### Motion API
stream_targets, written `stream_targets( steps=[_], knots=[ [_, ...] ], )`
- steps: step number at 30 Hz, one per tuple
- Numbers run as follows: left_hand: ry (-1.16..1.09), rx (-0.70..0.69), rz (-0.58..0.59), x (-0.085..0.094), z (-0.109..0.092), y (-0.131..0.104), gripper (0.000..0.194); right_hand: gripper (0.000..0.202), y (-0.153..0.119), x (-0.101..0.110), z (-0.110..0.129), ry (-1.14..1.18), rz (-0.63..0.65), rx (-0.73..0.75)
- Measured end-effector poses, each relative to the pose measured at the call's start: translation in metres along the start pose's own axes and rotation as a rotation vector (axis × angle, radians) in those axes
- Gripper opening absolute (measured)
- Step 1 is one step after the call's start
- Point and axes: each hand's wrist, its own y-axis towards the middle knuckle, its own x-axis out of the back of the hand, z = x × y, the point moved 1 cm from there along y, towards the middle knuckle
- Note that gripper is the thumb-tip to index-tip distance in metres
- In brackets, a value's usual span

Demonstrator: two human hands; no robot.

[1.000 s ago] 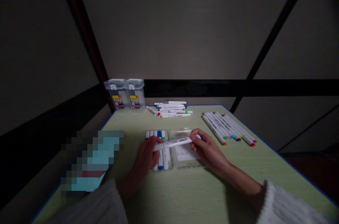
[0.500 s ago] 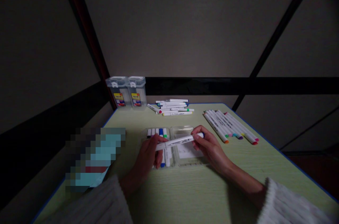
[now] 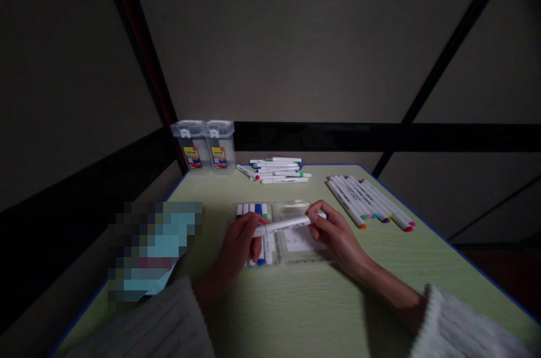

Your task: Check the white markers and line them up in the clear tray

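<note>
A white marker (image 3: 287, 224) with a dark blue right end is held level between my two hands. My left hand (image 3: 242, 239) pinches its left end, and my right hand (image 3: 333, 228) grips the blue end between thumb and fingers. Beneath them lies an open clear plastic case (image 3: 276, 259). Its left half holds several white markers (image 3: 268, 249) with black, blue and green parts, partly covered by my left hand. A white sheet (image 3: 300, 239) shows in the right half.
Several markers (image 3: 283, 167) lie piled at the table's back edge, beside two clear lidded boxes (image 3: 198, 149). A row of several markers (image 3: 359, 197) lies on the right of the table (image 3: 313, 301). At the left is a pixelated light-blue object (image 3: 160, 251).
The held marker has rolled slightly, so its printing faces differently. Both hands stay in nearly the same place, and the whole view has shifted a little.
</note>
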Motion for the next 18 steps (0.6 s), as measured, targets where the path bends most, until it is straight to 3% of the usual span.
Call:
stream_targets(
  steps=[18],
  knots=[
    [-0.060,-0.012,-0.038,-0.0013,0.0003,0.0018,0.027,0.018,0.0004,0.0013,-0.0022,0.007,-0.001,-0.020]
  ],
)
